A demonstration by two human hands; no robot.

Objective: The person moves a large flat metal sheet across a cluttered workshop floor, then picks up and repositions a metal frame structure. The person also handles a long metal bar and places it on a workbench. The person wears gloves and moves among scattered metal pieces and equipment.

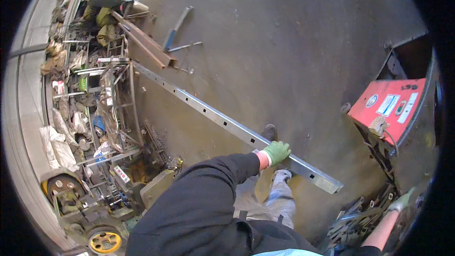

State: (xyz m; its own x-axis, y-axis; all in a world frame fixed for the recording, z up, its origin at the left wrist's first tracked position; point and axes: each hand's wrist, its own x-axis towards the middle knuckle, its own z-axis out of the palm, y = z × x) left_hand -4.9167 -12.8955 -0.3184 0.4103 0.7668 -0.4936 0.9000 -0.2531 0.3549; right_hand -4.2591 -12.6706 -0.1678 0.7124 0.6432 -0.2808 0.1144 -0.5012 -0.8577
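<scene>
A long metal bar (226,123) with square holes along its side runs slantwise from the far left to the near right. My left hand (276,153), in a green work glove, is closed around it closer to the near end. The bar's far end reaches the metal rack at the left. At the lower right my right hand (401,202), in a pale glove, stretches out beside a pile of short metal pieces (358,218). Its fingers look extended, with no object visible in them.
A red machine panel (391,104) with labels stands at the right. Cluttered metal racks (132,99) line the left, above a machine with yellow wheels (105,241). A brown steel beam (144,42) and a blue-and-grey metal piece (177,28) lie on the floor (265,57).
</scene>
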